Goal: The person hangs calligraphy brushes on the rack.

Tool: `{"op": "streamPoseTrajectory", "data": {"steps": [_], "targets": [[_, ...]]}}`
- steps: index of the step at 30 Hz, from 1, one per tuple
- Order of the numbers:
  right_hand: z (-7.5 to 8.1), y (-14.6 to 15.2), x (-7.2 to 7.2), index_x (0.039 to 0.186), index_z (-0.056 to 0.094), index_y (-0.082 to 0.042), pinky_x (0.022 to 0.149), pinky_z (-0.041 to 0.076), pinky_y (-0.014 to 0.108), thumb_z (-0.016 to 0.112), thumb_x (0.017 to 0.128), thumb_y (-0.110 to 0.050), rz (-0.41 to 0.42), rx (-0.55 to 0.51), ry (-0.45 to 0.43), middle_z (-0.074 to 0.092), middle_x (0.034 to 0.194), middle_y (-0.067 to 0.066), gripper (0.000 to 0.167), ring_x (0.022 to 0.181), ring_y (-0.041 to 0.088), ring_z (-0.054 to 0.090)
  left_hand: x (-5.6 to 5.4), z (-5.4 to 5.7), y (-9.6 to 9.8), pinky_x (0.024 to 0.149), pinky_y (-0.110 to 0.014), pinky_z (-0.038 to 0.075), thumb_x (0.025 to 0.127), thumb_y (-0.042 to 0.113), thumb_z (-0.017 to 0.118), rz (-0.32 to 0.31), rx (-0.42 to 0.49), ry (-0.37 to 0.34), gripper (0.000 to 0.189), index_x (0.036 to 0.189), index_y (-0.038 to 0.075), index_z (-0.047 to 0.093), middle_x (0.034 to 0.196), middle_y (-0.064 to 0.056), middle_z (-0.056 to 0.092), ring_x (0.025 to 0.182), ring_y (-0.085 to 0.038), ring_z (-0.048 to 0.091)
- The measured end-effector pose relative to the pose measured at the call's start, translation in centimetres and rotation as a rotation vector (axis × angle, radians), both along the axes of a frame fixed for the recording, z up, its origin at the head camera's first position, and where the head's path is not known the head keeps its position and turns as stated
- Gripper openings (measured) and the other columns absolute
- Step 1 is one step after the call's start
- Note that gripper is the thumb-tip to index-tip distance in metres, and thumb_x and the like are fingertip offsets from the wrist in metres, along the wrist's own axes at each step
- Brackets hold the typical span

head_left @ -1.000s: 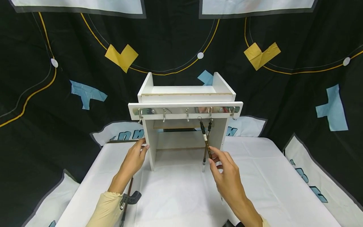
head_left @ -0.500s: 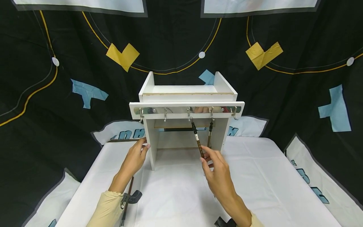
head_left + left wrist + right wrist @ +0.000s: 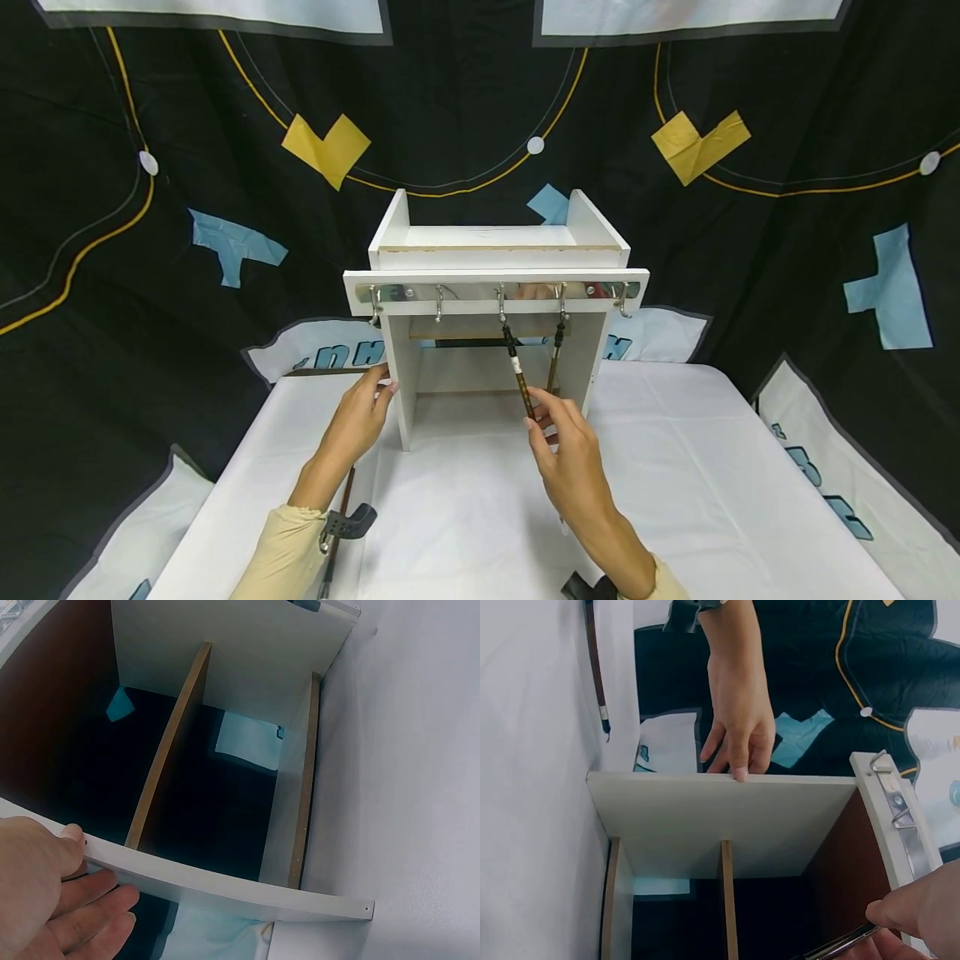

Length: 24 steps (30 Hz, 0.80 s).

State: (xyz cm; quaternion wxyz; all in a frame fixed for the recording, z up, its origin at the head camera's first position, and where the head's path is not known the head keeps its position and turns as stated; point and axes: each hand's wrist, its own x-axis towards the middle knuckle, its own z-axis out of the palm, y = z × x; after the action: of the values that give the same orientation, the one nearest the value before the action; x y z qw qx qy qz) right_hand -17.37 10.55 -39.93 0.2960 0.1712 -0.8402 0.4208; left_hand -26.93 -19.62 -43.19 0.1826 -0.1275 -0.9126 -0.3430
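A white wooden shelf unit (image 3: pixel 402 400) stands on the table, with a row of metal hooks across its front rail. My right hand (image 3: pixel 573 467) pinches the lower part of a brown calligraphy brush (image 3: pixel 518 371), which tilts with its black end up at the middle hook (image 3: pixel 502 302). Another brush (image 3: pixel 556 358) hangs from the hook to the right, its lower part hidden behind my fingers. My left hand (image 3: pixel 352 425) rests against the shelf's left side panel. In the left wrist view, its thumb (image 3: pixel 73 834) touches the panel's edge, and the relaxed fingers lie outside it.
One more brush (image 3: pixel 341 508) lies on the white tablecloth (image 3: pixel 450 525) beside my left forearm. Black cloth (image 3: pixel 450 100) with yellow cord and blue tape hangs behind the shelf. White lettered sheets (image 3: pixel 810 467) border the table.
My right hand has moved left with the brush, carrying its top from beside the hanging brush to the middle hook. My left hand stays at the side panel.
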Motion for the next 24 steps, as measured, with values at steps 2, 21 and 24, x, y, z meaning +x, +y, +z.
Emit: {"op": "streamPoseTrajectory", "data": {"steps": [2, 21, 24], "targets": [[-0.1, -0.1, -0.1, 0.129, 0.052, -0.02, 0.067, 0.051, 0.022, 0.063, 0.087, -0.007, 0.001, -0.004, 0.003, 0.053, 0.094, -0.005, 0.045, 0.083, 0.004, 0.054, 0.0, 0.0, 0.0, 0.082, -0.047, 0.049, 0.099, 0.024, 0.046, 0.0, -0.001, 0.003, 0.04, 0.136, 0.011, 0.039, 0.128, -0.01, 0.05, 0.109, -0.028, 0.055], [-1.2, -1.0, -1.6, 0.128, 0.051, -0.018, 0.066, 0.051, 0.026, 0.063, 0.088, -0.009, -0.02, -0.027, 0.0, 0.054, 0.097, -0.001, 0.042, 0.082, 0.007, 0.055, 0.2, 0.0, 0.1, 0.079, -0.047, 0.05, 0.099, 0.024, 0.045, 0.003, 0.001, 0.009, 0.04, 0.135, 0.01, 0.04, 0.127, -0.012, 0.051, 0.107, -0.029, 0.056], [-1.5, -1.2, -2.0, 0.128, 0.051, -0.018, 0.066, 0.051, 0.025, 0.063, 0.088, -0.009, -0.022, -0.034, -0.001, 0.054, 0.097, -0.001, 0.042, 0.083, 0.007, 0.055, 0.2, 0.1, 0.1, 0.08, -0.047, 0.05, 0.098, 0.024, 0.046, 0.0, 0.003, 0.007, 0.039, 0.135, 0.01, 0.04, 0.127, -0.012, 0.051, 0.108, -0.029, 0.056]]}}
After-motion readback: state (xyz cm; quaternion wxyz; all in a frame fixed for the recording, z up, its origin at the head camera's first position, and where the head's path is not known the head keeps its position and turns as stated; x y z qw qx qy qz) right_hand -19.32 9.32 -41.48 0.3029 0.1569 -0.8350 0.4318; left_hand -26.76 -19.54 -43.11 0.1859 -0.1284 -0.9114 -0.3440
